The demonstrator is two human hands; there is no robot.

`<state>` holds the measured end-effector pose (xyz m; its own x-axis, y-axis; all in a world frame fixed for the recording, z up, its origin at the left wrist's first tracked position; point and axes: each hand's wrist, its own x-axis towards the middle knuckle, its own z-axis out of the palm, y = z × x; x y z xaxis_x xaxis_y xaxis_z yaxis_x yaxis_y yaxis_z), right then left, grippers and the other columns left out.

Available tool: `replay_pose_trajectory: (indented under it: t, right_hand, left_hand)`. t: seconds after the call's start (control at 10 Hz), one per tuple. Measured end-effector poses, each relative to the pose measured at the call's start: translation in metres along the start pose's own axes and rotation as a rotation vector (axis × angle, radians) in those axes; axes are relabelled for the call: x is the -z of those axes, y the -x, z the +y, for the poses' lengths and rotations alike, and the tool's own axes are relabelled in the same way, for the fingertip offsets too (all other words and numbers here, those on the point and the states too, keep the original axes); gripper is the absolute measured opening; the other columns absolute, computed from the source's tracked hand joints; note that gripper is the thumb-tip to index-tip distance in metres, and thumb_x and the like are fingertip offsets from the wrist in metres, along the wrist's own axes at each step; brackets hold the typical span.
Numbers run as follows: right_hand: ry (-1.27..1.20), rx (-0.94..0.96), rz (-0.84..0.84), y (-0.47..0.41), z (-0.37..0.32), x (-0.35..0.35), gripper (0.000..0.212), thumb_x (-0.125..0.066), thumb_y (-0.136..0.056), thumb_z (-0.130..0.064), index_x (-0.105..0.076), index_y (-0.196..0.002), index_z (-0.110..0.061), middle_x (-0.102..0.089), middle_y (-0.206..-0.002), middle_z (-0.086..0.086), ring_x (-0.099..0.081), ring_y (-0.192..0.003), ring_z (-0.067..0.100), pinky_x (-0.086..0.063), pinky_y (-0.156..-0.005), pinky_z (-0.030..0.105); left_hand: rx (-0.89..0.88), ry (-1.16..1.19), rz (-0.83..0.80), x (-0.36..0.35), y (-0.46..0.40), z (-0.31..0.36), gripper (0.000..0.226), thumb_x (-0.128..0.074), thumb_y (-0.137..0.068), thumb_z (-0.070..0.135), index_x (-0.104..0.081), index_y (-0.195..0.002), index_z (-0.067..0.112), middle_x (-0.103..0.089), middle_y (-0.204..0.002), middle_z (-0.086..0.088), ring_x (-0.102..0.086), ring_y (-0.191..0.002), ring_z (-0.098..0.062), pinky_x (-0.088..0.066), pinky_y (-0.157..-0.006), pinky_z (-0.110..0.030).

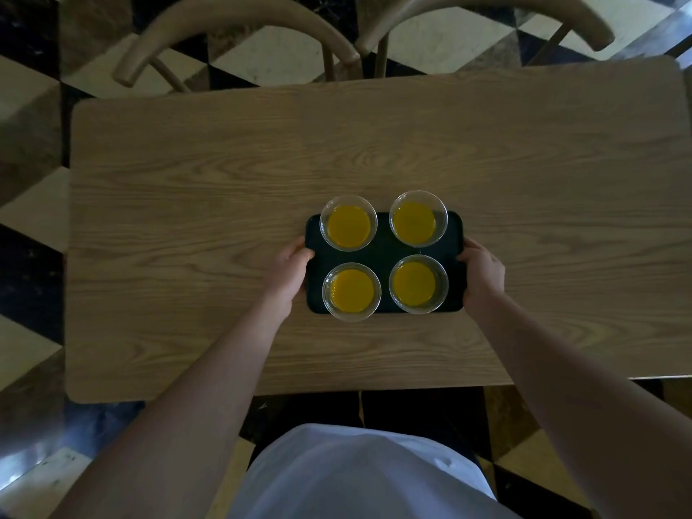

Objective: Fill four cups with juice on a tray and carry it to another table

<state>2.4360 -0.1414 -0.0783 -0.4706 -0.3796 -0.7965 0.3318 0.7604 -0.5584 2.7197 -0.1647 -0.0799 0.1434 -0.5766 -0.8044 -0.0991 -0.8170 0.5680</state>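
A small dark tray [384,245] sits over the middle of a wooden table [187,181]. Several clear cups stand on it in a square, each holding orange juice: far left cup [348,223], far right cup [418,218], near left cup [351,292], near right cup [418,283]. My left hand [288,271] grips the tray's left edge, thumb over the rim. At the opposite edge my right hand [481,271] holds on the same way. Whether the tray rests on the table or hovers just above it I cannot tell.
Two wooden chairs with curved backs, one at the left [232,35] and one at the right [486,16], stand at the table's far side. The floor [33,106] is tiled in black, cream and brown. My body in a white shirt is at the table's near edge.
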Motion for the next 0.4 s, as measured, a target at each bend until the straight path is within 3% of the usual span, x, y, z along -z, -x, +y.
replay_pose_trajectory:
  t: [0.1,0.2,0.3,0.4]
  right_hand:
    - [0.043,-0.007,0.004,0.0,0.0,0.003,0.046,-0.05,-0.08,-0.009,-0.075,-0.113,-0.029,-0.075,-0.106,0.001,-0.07,-0.097,0.025,-0.059,-0.084,0.043]
    - [0.11,-0.034,-0.013,0.005,-0.002,0.005,0.026,-0.054,-0.086,-0.023,-0.072,-0.104,-0.019,-0.072,-0.095,0.002,-0.069,-0.087,0.025,-0.054,-0.062,0.032]
    - [0.241,-0.02,-0.013,0.018,-0.005,0.008,0.018,-0.052,-0.092,-0.028,-0.063,-0.097,-0.016,-0.06,-0.08,0.001,-0.056,-0.064,0.017,-0.038,-0.05,0.025]
    - [0.39,0.005,0.016,0.041,-0.019,0.012,0.018,-0.051,-0.094,-0.026,-0.058,-0.086,-0.012,-0.055,-0.076,0.002,-0.05,-0.061,0.016,-0.037,-0.051,0.026]
  left_hand:
    - [-0.016,-0.012,0.005,-0.003,0.002,0.001,0.029,-0.048,-0.102,0.015,-0.057,-0.095,0.042,-0.06,-0.094,0.014,-0.056,-0.088,-0.007,-0.041,-0.067,-0.029]
    - [-0.038,-0.052,-0.001,-0.001,0.006,0.004,0.025,-0.047,-0.103,0.016,-0.054,-0.109,0.039,-0.06,-0.096,0.012,-0.056,-0.087,-0.006,-0.041,-0.066,-0.029]
    - [-0.077,-0.17,-0.008,0.002,0.016,0.011,0.023,-0.044,-0.102,0.016,-0.059,-0.093,0.032,-0.064,-0.093,0.004,-0.06,-0.09,-0.019,-0.048,-0.08,-0.034]
    - [-0.163,-0.301,0.006,0.005,0.032,0.028,0.023,-0.044,-0.1,0.017,-0.062,-0.093,0.031,-0.063,-0.088,-0.002,-0.059,-0.087,-0.023,-0.048,-0.074,-0.033]
